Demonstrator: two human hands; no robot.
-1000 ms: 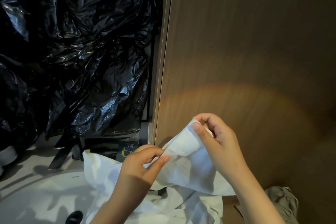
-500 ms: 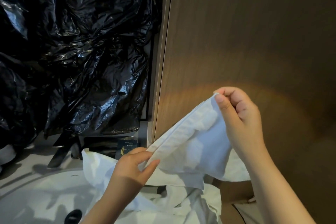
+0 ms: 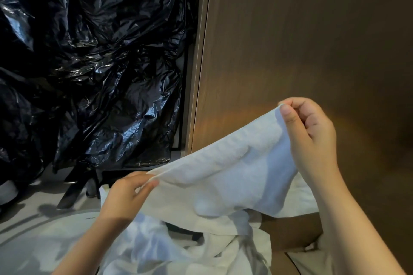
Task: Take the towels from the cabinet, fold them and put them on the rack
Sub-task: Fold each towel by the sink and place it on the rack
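Note:
A white towel (image 3: 223, 176) is stretched between my two hands in front of a brown wooden panel. My right hand (image 3: 312, 140) pinches its upper right corner between thumb and forefinger, held higher. My left hand (image 3: 127, 196) pinches the lower left corner along the same edge. The rest of the towel hangs down in loose folds and bunches on more white cloth (image 3: 178, 252) below. No rack or cabinet interior is visible.
Crumpled black plastic sheeting (image 3: 89, 62) fills the left half. A tall brown wooden panel (image 3: 301, 40) stands on the right. A white basin rim (image 3: 33, 236) and pale countertop lie at lower left, with dark objects (image 3: 76, 187) behind it.
My right hand rose and moved right with its corner while my left hand slid left, spreading the towel's edge out wider between them.

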